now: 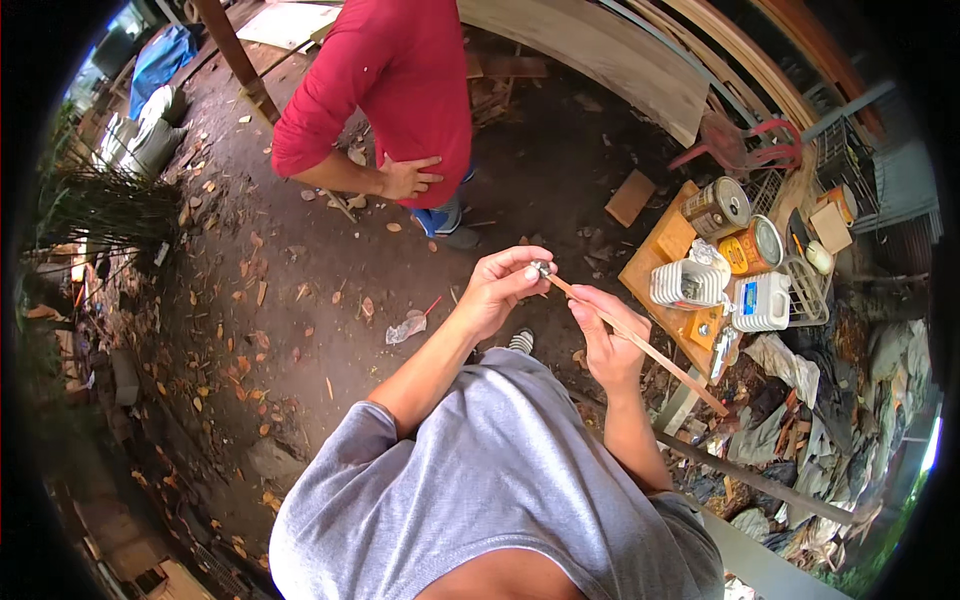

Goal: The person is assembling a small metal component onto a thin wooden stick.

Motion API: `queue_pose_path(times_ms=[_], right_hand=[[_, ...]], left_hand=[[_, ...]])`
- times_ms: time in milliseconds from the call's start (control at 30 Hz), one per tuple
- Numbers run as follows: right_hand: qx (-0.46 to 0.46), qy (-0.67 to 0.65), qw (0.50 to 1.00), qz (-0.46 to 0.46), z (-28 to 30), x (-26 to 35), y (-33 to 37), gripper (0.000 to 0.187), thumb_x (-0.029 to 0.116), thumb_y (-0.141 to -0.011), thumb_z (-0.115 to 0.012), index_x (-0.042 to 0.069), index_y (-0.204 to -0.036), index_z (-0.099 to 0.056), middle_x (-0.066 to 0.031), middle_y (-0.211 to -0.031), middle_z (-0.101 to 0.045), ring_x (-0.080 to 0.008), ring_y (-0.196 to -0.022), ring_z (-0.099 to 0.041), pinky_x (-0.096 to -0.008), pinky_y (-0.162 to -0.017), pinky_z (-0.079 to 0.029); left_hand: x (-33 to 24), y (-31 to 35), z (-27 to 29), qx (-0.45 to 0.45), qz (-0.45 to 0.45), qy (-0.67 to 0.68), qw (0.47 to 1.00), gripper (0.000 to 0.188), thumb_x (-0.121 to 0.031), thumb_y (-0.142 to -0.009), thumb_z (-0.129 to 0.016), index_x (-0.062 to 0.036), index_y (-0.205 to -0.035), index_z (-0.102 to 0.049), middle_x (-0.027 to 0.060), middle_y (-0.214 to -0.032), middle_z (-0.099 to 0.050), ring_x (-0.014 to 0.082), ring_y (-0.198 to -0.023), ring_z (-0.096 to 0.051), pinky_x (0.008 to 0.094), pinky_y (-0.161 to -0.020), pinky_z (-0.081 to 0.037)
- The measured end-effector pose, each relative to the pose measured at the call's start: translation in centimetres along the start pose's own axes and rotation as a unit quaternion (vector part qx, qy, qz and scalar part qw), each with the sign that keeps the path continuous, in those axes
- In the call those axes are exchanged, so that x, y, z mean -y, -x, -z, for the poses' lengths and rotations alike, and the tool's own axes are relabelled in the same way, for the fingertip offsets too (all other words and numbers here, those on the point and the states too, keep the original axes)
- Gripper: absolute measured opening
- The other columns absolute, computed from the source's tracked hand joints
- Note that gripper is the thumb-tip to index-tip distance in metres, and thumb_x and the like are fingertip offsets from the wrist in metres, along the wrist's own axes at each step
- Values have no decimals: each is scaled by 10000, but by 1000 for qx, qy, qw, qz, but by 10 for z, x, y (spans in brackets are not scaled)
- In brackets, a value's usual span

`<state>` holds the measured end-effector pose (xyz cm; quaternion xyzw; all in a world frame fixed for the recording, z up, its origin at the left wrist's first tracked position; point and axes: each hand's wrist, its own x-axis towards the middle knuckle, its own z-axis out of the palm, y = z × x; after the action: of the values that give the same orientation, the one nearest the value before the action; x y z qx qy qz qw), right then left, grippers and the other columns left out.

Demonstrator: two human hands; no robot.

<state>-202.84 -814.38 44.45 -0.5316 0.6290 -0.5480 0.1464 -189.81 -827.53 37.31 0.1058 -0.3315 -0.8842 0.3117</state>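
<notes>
In front of my chest, my right hand [608,345] is closed around a thin wooden stick [665,363], which slants from upper left down to lower right. At its upper end is a small shiny metal piece [542,268], pinched in the fingertips of my left hand [492,295]. The metal piece touches the stick's tip or sits very close to it; its kind is too small to tell. Both hands are raised above the dirt ground, left of a wooden board [648,262] with containers on it.
The board bears a white ribbed tub [688,284], a white jug [762,302] and two metal cans [716,208]. A red plastic chair [735,145] stands behind. A person in a red shirt [415,90] stands ahead, hand at the hip. A metal bar [755,478] crosses at lower right.
</notes>
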Motion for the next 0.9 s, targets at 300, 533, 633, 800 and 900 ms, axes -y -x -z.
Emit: queue_pose_path(times_ms=[300, 533, 633, 800, 900], right_hand=[[-12, 3, 999, 29, 3, 6, -4, 163, 36, -862, -683, -50, -1000, -692, -174, -897, -721, -242, -780, -714, -305, -673, -542], [-85, 19, 995, 56, -6, 15, -9, 148, 27, -868, -674, -54, -990, -694, -168, -874, -720, -231, -776, -710, -296, -663, -538], [-89, 5, 995, 53, -4, 18, -10, 137, 28, -884, -652, -61, -980, -692, -161, -863, -719, -214, -759, -707, -293, -650, -538], [-60, -68, 995, -30, 5, 24, -7, 206, 74, -940, -582, -100, -1001, -673, -171, -865, -711, -204, -760, -694, -298, -703, -575], [-69, -100, 991, -54, 4, 29, -5, 222, 108, -950, -585, -89, -998, -677, -159, -837, -713, -185, -727, -692, -281, -670, -565]], left_hand=[[-10, -6, -10, 44, -24, -148, 988, 241, -157, -932, -654, -22, -1132, -645, 34, -967, -658, 105, -846, -636, 247, -770, -525], [-8, -13, -30, 28, -34, 17, 999, 245, -168, -913, -678, -9, -1098, -648, 35, -917, -656, 103, -834, -643, 251, -777, -535], [-12, -14, -24, 27, -46, -62, 997, 242, -159, -893, -699, 4, -1069, -666, 39, -883, -668, 104, -790, -644, 249, -756, -534], [-15, -17, -26, 51, -60, -95, 992, 215, -151, -871, -723, 4, -1018, -693, 43, -862, -675, 102, -760, -639, 242, -725, -526], [-14, -16, -23, 61, -66, -103, 991, 209, -148, -866, -730, 4, -1005, -698, 43, -866, -672, 103, -760, -637, 244, -717, -527]])
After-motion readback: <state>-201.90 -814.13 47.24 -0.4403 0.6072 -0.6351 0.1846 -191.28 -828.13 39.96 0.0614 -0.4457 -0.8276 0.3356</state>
